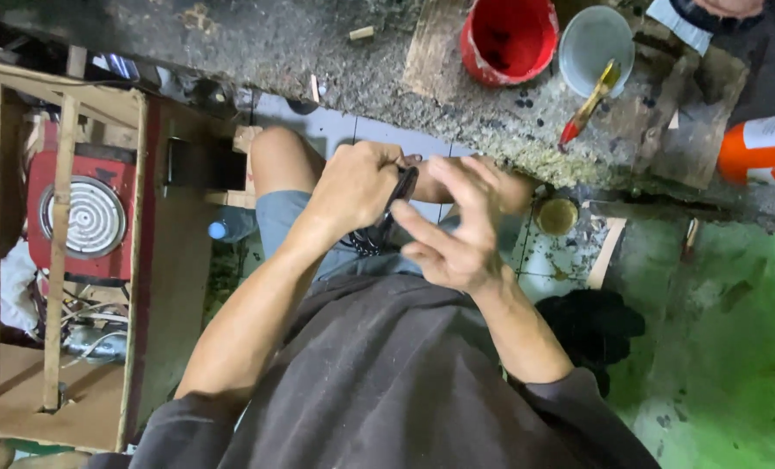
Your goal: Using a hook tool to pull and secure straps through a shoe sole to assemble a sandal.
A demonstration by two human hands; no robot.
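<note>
Dark shirt (387, 382), left hand (352, 187) gripping black tool (402, 187) (seemingly upright), right hand (457, 230) alongside.

I count one red bucket (509, 39), one pale plastic cup (594, 43), one paintbrush (589, 104), one orange can (759, 149), one red stove (82, 215), and my two hands.

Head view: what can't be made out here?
- Dark object between the left hand and right hand: mostly hidden by the fingers; kind unclear.
- Red bucket, clear cup: tops cut by the upper edge.
- Orange-and-white can: cut by the right edge.
- Red stove: partly behind the wooden frame.
</note>
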